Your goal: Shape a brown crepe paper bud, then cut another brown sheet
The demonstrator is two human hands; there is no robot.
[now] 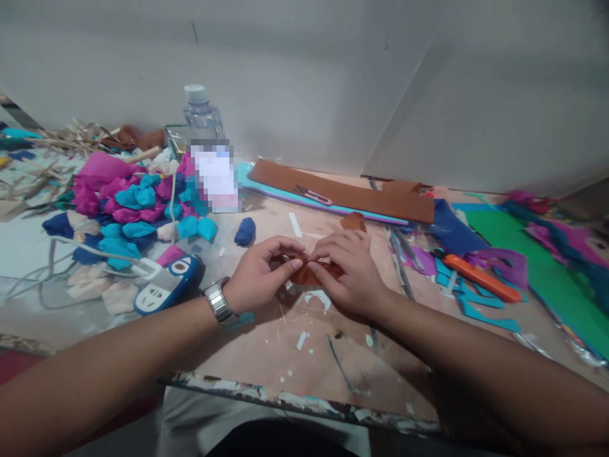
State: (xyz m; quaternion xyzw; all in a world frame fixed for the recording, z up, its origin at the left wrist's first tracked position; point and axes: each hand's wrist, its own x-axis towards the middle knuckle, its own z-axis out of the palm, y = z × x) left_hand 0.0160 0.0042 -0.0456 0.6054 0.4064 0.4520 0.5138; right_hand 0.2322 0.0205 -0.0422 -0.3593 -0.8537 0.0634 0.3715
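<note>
Both hands meet over the middle of the table, pinching a small brown piece that looks like crepe paper or thin cloth. My left hand, below a silver wristwatch, grips its left side between thumb and fingers. On the other side my right hand holds it with the thumb in front, fingers curled behind. Part of the piece is hidden by the fingers. A brown scrap lies just beyond the right hand, and a dark blue crumpled ball sits beyond the left.
Crumpled pink, blue and cream balls pile up at left, near a blue-and-white power strip with a cable. A bottle and a phone stand behind. Brown sheets lie at back; an orange cutter lies right.
</note>
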